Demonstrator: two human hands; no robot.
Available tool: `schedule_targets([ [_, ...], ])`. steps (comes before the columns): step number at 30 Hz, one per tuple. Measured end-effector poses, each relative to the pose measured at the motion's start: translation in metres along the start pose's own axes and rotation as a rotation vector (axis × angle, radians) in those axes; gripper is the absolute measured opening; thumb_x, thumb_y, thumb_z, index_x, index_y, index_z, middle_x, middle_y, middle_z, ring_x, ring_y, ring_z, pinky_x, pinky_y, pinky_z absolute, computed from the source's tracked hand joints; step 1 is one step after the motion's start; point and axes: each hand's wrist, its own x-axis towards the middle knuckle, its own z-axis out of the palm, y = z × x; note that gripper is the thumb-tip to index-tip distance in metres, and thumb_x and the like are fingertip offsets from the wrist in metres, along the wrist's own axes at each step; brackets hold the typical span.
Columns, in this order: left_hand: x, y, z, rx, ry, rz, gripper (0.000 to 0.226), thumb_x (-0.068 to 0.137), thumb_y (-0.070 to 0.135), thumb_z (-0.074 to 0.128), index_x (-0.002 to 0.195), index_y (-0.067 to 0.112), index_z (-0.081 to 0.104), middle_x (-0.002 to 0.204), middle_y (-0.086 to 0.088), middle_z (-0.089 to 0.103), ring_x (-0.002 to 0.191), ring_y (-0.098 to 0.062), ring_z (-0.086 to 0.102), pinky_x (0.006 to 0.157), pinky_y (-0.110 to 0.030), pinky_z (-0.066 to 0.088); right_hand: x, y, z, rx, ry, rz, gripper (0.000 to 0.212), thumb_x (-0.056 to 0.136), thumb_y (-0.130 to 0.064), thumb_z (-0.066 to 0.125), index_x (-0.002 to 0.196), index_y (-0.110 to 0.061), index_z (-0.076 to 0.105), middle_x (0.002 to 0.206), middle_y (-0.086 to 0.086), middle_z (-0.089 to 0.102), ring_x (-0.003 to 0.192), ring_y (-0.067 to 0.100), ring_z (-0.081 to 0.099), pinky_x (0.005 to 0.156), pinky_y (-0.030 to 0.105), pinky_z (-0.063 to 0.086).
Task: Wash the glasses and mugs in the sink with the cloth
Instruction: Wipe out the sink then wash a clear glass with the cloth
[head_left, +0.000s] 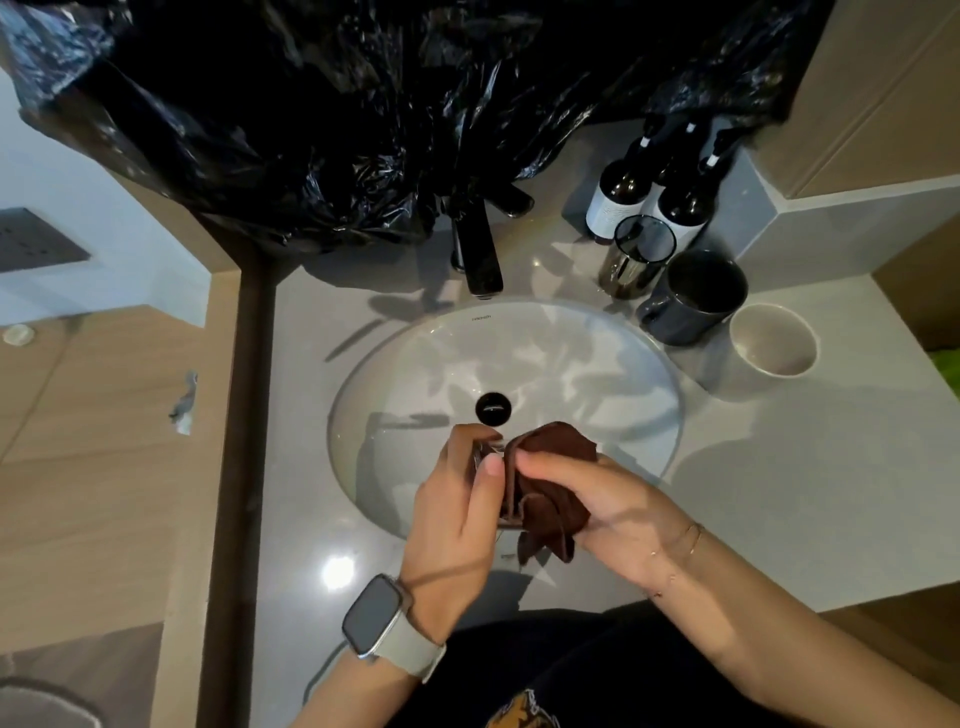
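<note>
Left hand (457, 512), lower centre of the frame: curled round a glass (491, 457), held over the near edge of the sink (649, 364). Right hand (597, 499): pinching the brown cloth (558, 467) against the glass, thumb on top. Glass mostly hidden by hands and cloth; only part of the rim visible. Upper right, on the bench (779, 493): second glass (636, 257), dark mug (698, 299), pale cup (774, 340), standing close together. Likely risks: wet glass slipping from the grip into the basin; hard wiping pressure cracking thin walls; knocking crowded items when reaching right.
</note>
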Motion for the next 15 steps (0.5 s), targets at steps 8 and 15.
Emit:
schedule_targets([
  [8,0.028,0.023,0.012,-0.574,0.023,-0.777,0.047,0.104,0.041,0.033,0.079,0.004,0.051,0.047,-0.002,0.051,0.040,-0.011,0.048,0.037,-0.016,0.035,0.005,0.012,-0.002,-0.362,0.190,-0.522,0.005,0.081,-0.010,0.075,0.084,-0.014,0.073,0.078,-0.001,0.074,0.078,0.011,0.070,0.069,0.022,0.055],
  [15,0.040,0.008,0.012,-0.996,-0.113,-1.046,0.067,0.098,0.048,0.030,0.056,0.005,0.058,0.056,-0.011,0.049,0.038,-0.015,0.033,0.044,-0.019,0.012,0.016,0.012,-0.024,-0.840,0.315,-0.618,0.027,0.072,-0.042,0.078,0.053,-0.027,0.066,0.048,-0.012,0.059,0.054,0.008,0.058,0.060,0.027,0.049],
])
